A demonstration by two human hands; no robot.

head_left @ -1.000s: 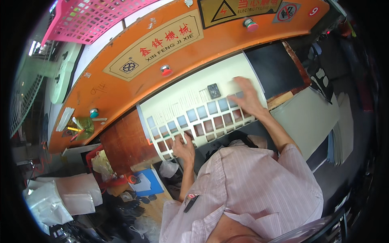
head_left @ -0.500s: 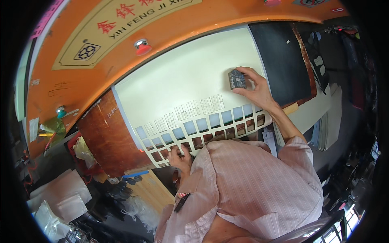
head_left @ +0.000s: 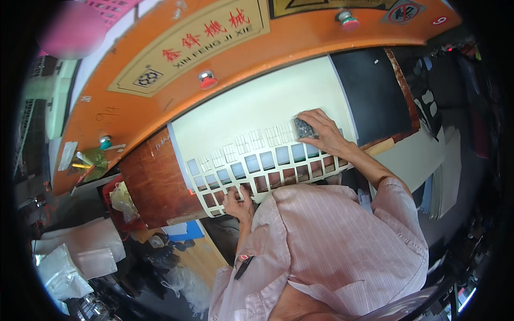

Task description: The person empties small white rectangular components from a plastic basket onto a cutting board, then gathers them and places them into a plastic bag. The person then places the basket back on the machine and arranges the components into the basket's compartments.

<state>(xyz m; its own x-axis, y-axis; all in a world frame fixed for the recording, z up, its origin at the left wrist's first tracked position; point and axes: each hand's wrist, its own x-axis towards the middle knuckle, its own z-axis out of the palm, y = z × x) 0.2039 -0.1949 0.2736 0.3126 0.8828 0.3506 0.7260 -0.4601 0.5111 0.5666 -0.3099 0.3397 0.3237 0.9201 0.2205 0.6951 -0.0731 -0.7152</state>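
Observation:
A dark, speckled rectangular block [head_left: 303, 128] is gripped between the thumb and fingers of my right hand [head_left: 331, 135]. It sits on or just over the cream sheet [head_left: 257, 99], at the right end of a row of outlined rectangles [head_left: 242, 143] split by thin lines. Below that row the sheet is cut into a lattice of rectangular openings, which hangs over the near edge. My left hand [head_left: 239, 206] has its fingers curled at the lattice's near edge, holding it there; part of its grip is hidden. The underside of the block cannot be seen.
An orange machine front [head_left: 155, 115] with red push buttons [head_left: 208, 80] and a green one [head_left: 105, 142] runs along the far side. A brown board [head_left: 152, 184] lies to the left and a black panel [head_left: 372, 96] to the right. Stacked grey boards [head_left: 441, 187] stand at right.
My right hand has brought the block nearer to me, beside the last outlined rectangle. My left hand stays at the lattice edge. The whole view has shifted a little.

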